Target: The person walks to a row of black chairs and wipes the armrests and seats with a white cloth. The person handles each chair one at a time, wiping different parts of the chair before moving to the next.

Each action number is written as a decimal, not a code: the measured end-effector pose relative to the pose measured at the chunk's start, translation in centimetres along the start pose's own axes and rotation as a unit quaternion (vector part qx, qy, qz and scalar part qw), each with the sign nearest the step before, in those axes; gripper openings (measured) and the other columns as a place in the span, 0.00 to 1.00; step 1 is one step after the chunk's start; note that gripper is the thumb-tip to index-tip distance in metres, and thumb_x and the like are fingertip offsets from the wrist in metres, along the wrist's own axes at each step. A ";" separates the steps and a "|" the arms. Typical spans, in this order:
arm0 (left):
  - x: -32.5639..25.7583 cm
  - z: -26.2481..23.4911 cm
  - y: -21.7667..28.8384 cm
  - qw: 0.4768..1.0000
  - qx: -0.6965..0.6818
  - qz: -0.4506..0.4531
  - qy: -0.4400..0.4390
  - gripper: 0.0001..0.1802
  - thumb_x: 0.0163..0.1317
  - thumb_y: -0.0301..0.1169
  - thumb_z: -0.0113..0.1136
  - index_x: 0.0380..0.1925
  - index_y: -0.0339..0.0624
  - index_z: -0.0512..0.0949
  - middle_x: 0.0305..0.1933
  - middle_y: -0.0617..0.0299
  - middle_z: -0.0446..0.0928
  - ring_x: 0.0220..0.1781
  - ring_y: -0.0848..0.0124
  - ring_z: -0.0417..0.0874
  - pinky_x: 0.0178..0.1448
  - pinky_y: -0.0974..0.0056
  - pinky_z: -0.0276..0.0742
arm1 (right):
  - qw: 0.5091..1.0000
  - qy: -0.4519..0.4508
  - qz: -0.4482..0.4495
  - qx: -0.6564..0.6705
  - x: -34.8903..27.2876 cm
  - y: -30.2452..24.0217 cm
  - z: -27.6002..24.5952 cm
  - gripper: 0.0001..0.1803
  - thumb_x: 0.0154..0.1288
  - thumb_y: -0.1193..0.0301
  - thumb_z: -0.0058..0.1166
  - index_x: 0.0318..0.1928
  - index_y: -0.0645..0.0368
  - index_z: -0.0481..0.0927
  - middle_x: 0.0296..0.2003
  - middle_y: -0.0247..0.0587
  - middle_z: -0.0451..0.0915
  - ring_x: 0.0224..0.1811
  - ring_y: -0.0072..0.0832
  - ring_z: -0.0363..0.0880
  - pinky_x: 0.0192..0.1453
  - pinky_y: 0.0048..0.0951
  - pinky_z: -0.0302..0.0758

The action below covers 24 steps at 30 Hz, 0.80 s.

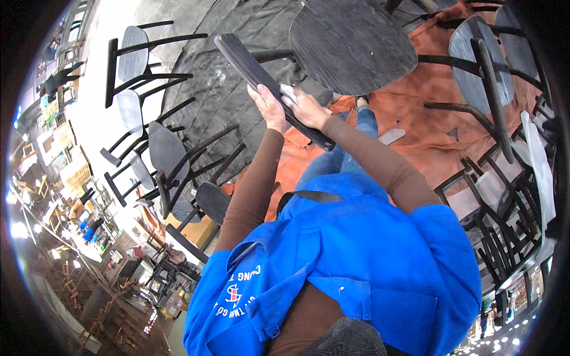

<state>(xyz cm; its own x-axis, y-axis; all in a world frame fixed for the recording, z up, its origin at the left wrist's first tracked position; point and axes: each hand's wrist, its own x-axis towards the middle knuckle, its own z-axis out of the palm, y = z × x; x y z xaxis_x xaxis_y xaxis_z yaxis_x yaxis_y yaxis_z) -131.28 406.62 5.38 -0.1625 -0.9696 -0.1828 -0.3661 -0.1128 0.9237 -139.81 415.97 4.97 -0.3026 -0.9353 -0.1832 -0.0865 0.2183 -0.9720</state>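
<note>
A black wooden chair stands tilted in front of me, its rounded seat panel (356, 47) beyond my hands. A thick, dark bar of the chair (246, 58) slants toward me. My left hand (268, 110) is wrapped against the bar's left side, its fingers partly behind the wood. On the bar's right side my right hand (307, 108) presses down with bent fingers. Something small and pale shows at its fingertips; blur keeps me from telling what it is. Pale dust marks both hands.
Several black chairs lie at the left (148, 145) and more at the right (481, 65). Stacked dark frames (504, 219) stand at the lower right beside a white sheet (537, 178). Dark and orange sheeting (409, 113) covers the floor. A pale flat piece (392, 136) lies on it.
</note>
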 end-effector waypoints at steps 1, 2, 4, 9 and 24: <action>0.7 0.1 0.3 0.999 -0.013 -0.032 -0.004 0.36 0.70 0.50 0.34 0.66 0.32 0.47 0.66 0.42 0.56 0.68 0.55 0.58 0.69 0.59 0.53 | 0.995 0.002 -0.082 -0.060 -1.3 0.8 -0.2 0.22 0.69 0.64 0.40 0.58 0.63 0.67 0.56 0.55 0.69 0.62 0.47 0.63 0.65 0.40 0.61; 1.4 0.1 0.5 0.996 -0.031 -0.087 0.014 0.36 0.70 0.50 0.34 0.66 0.32 0.47 0.67 0.42 0.55 0.67 0.56 0.59 0.68 0.60 0.54 | 0.997 -0.014 -0.045 -0.062 -3.2 1.5 -0.7 0.22 0.69 0.64 0.40 0.59 0.62 0.67 0.57 0.54 0.69 0.63 0.46 0.62 0.67 0.40 0.59; 2.8 0.4 1.1 0.997 -0.026 -0.058 0.042 0.32 0.71 0.50 0.33 0.59 0.31 0.59 0.57 0.44 0.65 0.58 0.58 0.67 0.63 0.60 0.60 | 0.992 -0.111 0.021 -0.057 -8.6 3.0 -3.0 0.22 0.70 0.64 0.39 0.60 0.61 0.66 0.59 0.52 0.67 0.66 0.44 0.60 0.68 0.39 0.58; 4.7 1.2 2.0 0.988 0.084 -0.006 0.129 0.26 0.71 0.47 0.33 0.45 0.31 0.68 0.41 0.47 0.72 0.45 0.57 0.73 0.54 0.59 0.66 | 0.995 -0.024 -0.039 -0.088 -8.5 4.5 -0.7 0.22 0.70 0.66 0.39 0.60 0.63 0.66 0.61 0.53 0.64 0.67 0.41 0.59 0.69 0.37 0.56; 4.9 0.9 1.0 0.981 0.144 0.020 0.131 0.26 0.71 0.43 0.34 0.48 0.28 0.68 0.46 0.35 0.72 0.50 0.42 0.72 0.55 0.52 0.66 | 0.872 -0.124 0.345 0.324 8.5 0.0 -1.2 0.18 0.63 0.70 0.50 0.52 0.66 0.73 0.42 0.43 0.79 0.42 0.28 0.77 0.46 0.32 0.73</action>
<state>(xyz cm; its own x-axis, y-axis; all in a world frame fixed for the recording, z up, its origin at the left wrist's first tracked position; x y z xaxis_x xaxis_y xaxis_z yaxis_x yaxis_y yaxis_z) -133.26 401.97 5.07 0.0449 -0.9988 -0.0218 -0.6132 -0.0448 0.7886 -143.47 408.38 3.57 0.1519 -0.6924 -0.7053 0.6136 0.6255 -0.4819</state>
